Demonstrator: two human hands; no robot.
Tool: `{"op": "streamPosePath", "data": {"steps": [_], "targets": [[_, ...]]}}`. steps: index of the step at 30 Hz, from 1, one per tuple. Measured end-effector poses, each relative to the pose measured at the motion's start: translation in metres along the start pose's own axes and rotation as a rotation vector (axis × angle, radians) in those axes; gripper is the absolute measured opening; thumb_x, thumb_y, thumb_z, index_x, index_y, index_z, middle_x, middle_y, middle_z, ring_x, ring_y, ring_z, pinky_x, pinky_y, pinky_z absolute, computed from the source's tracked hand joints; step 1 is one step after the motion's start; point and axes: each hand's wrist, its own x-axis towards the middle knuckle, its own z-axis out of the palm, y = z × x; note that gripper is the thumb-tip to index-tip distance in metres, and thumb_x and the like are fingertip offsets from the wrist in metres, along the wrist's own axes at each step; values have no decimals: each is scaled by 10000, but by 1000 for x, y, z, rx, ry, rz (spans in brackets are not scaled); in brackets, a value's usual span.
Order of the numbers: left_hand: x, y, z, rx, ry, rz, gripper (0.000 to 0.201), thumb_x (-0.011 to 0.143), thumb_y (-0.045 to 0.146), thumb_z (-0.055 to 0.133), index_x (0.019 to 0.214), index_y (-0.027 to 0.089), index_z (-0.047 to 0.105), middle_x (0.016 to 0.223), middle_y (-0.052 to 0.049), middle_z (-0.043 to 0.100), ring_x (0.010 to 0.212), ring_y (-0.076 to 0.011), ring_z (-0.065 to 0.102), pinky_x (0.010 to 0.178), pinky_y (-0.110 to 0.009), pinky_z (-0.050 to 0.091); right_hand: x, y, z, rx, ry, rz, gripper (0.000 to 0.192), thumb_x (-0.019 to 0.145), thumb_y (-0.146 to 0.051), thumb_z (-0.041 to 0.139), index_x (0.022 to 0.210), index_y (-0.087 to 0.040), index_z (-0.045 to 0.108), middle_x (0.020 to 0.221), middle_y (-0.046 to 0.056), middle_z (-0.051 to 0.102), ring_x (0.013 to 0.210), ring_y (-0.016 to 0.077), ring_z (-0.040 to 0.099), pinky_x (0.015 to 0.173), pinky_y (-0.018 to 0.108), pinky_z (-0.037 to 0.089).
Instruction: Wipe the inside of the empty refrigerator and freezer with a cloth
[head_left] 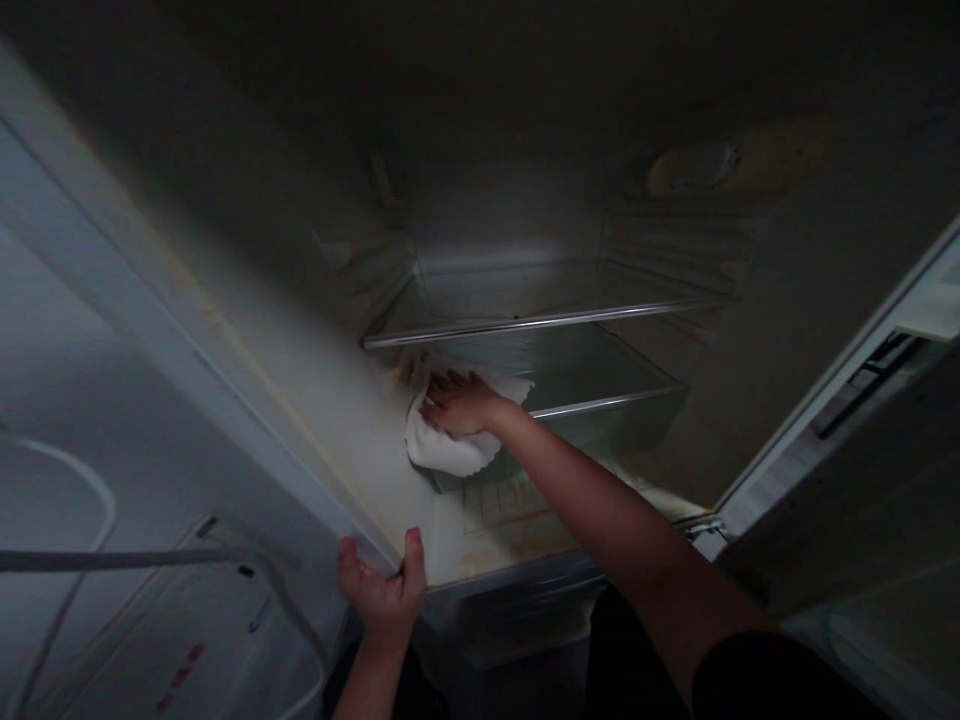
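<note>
The person leans into an open, dim fridge. The right hand [459, 403] lies flat, fingers spread, on a white cloth [450, 445], pressing it against the left inner wall [330, 400] just under the upper glass shelf [540, 310]. The open palm spreads the pressure over the bunched cloth and keeps it pinned to the wall rather than gripped; the cloth sits in the corner where the wall meets the lower shelf [600, 400], partly bulging out below the hand.

The left hand [382, 590] hooks over the front edge of the fridge's left side [247, 380], thumb inside and fingers curled outside, a closed hold on the frame that seems to steady the body during the long reach. The fridge door [862, 400] stands open to the right, leaving room for the outstretched arm.
</note>
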Motion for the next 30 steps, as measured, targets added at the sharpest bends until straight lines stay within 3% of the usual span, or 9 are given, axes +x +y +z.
{"op": "streamPosePath", "data": {"steps": [4,10,16,20,24,30], "targets": [[1,5,1,2,25,-33,750,743,308,788,1349,211,358,1427,-208,455,1272,-322,583,1059,-571,508,24,-3,3,-13,50,65,619,1024,-391,268,1603,-182,332,1672,111,247,1532,373,244,1213,644,215],[5,14,1,9,18,14,663,770,284,767,1309,192,392,1352,-200,519,1119,-276,658,978,-526,566,48,-9,5,-9,103,197,662,992,-393,278,1584,-109,353,1645,161,296,1510,396,268,1196,652,248],[5,18,0,-51,-44,-95,546,807,325,738,1246,184,446,1165,-133,631,903,-218,706,873,-445,615,42,-10,6,-7,114,196,682,990,-426,261,1577,-94,360,1638,172,307,1501,390,290,1198,643,253],[4,16,0,-71,-67,-86,536,817,314,729,1251,179,444,1062,-89,657,802,-189,706,795,-394,630,39,-11,7,-52,155,137,637,977,-402,282,1473,-71,504,1522,213,470,1395,394,441,1126,614,369],[3,12,1,-30,-15,-39,642,799,305,754,1311,176,390,1145,-126,634,837,-183,706,802,-385,634,32,-14,5,-76,166,47,596,982,-385,309,1405,-59,573,1446,223,543,1322,369,519,1079,526,441],[5,10,1,-44,-21,51,623,805,227,746,1318,199,395,1232,-149,605,868,-185,711,806,-386,634,4,-33,6,-108,130,26,637,1001,-404,295,1471,-25,500,1523,250,449,1420,377,419,1160,542,352]]}}
